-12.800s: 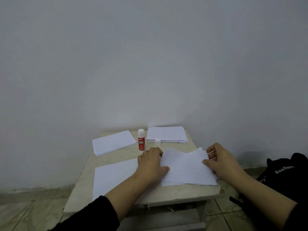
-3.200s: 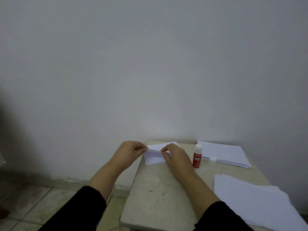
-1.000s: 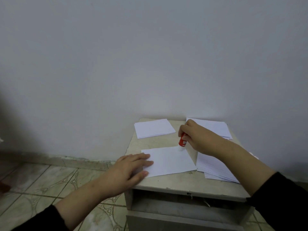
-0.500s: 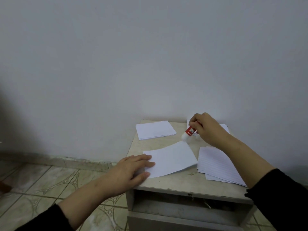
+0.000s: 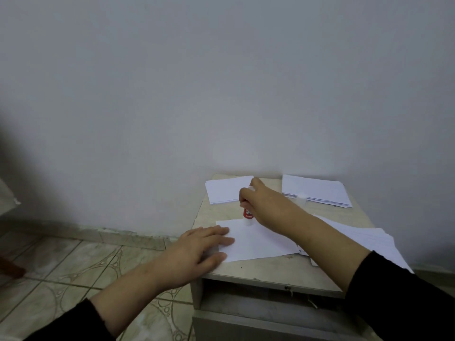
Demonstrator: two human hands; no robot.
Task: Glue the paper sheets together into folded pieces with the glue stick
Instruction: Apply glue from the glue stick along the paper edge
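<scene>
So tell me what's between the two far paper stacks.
The right hand gripping the glue stick, bare table, and a small cap by the right stack.

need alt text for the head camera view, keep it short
A person's right hand presses a red glue stick, tip down, onto a white paper sheet on a small table, while the left hand lies flat on the sheet's left edge. More paper stacks lie behind and to the right.
</scene>
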